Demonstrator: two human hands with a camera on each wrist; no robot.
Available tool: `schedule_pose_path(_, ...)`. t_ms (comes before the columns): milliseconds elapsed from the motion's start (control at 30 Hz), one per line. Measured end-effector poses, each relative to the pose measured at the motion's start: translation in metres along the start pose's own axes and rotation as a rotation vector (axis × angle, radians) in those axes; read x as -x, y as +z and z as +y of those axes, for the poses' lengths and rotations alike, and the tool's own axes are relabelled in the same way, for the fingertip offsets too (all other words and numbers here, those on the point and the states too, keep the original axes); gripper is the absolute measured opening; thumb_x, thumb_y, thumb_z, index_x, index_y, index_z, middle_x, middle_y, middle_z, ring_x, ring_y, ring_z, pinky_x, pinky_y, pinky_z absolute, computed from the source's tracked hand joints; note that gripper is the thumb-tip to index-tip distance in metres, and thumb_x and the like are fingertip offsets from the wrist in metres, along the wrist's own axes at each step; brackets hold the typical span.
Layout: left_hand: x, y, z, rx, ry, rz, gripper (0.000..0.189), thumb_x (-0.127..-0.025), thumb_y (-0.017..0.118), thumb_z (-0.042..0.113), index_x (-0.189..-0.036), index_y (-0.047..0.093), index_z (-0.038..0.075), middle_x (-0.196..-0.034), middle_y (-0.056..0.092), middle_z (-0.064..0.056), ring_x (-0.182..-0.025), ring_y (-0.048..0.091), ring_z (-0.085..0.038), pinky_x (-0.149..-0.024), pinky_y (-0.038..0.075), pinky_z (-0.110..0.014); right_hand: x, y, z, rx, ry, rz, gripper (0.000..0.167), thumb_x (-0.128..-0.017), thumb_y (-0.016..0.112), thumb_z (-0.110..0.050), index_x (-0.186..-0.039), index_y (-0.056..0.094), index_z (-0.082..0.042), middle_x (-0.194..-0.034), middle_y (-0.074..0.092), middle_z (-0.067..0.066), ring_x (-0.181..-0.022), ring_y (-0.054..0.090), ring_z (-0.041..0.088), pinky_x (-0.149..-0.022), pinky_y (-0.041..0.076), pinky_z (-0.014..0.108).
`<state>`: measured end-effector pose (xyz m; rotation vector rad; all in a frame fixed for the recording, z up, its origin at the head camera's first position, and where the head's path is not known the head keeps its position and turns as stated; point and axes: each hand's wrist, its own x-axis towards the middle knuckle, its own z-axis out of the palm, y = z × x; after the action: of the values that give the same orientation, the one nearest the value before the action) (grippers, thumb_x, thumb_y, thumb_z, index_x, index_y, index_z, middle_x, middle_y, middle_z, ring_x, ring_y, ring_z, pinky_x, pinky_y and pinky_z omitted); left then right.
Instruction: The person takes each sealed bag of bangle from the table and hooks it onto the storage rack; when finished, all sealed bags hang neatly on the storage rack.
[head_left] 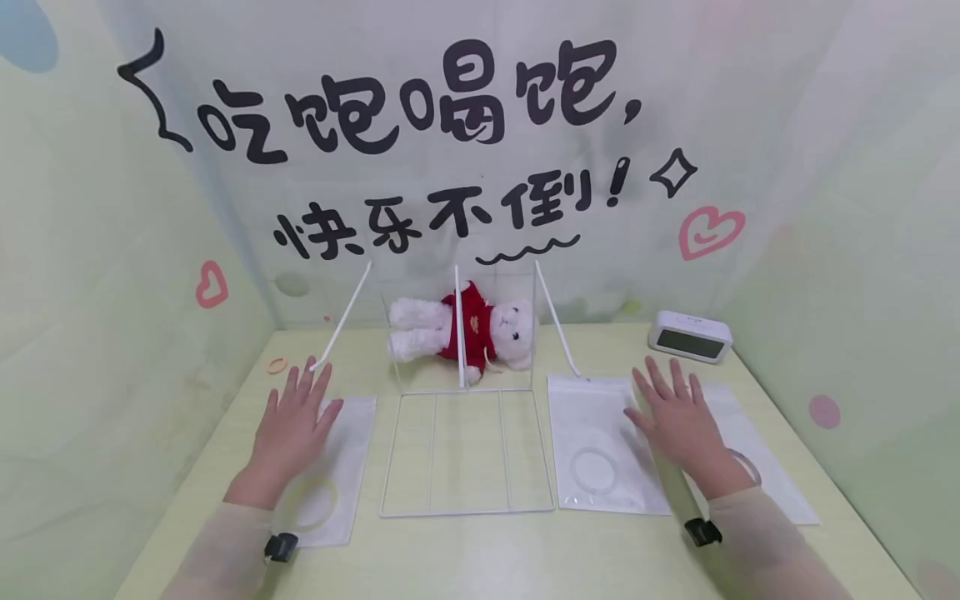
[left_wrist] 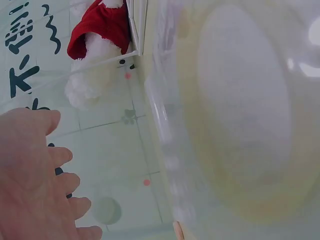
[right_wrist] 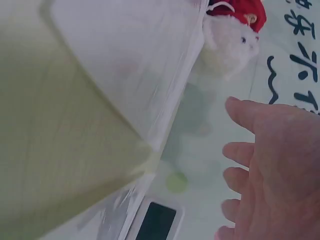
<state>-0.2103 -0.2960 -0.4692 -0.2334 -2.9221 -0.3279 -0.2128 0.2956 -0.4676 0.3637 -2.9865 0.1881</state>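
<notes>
Left grip (head_left: pixel 295 429): fingers straight and fanned, nothing held. Right grip (head_left: pixel 681 425): same, thumb out, holding nothing. Can't confirm whether either one touches what's under it.

Left sits over a plastic bag (head_left: pixel 354 467) with a yellow ring (left_wrist: pixel 187 100) in it; its fingertips are right by the lower end of the left white rod (head_left: pixel 342 315), contact unclear. Right spans the gap between the inner right bag (head_left: pixel 622 433), pale ring inside, and the outer right bag (head_left: pixel 776 487), whose ring is partly behind the wrist.

Between them: white wire rack (head_left: pixel 468 512), base flat on the bench (head_left: pixel 450 558), back panel upright. White plush (head_left: pixel 477 329) in red shirt lies on its side behind it. Digital clock (head_left: pixel 690 337) far right, small beige ring (head_left: pixel 277 365) far left.

My read: ready pose, no step under way. Any pick from here calls for lowering one grip, curling the fingers, pinching a bag edge.
</notes>
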Motion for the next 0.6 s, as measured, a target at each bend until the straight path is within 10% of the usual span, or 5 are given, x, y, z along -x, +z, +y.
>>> schedule_pose_path(267,-0.007,0.000,-0.025,0.133,0.031,-0.058,0.063,-0.101,0.060,0.013,-0.157,0.034,-0.002,-0.161,0.034,-0.031,-0.147,0.032,-0.054,-0.117,0.030,-0.073,0.018,0.006,-0.053,0.001,-0.203,0.108,0.053,-0.089,0.080,-0.031,-0.134,0.067,-0.006,-0.144,0.061,0.020,-0.128,0.060,0.047,-0.105,0.052,0.061)
schedule_pose_path(600,-0.020,-0.002,-0.055,0.316,0.030,-0.162,0.046,-0.101,0.063,0.008,-0.146,0.053,0.001,-0.148,0.052,-0.029,-0.138,0.045,-0.053,-0.112,0.040,-0.069,0.030,0.009,-0.098,-0.042,-0.422,0.155,0.041,-0.081,0.086,-0.027,-0.117,0.077,-0.010,-0.130,0.072,0.010,-0.112,0.071,0.030,-0.091,0.061,0.046)
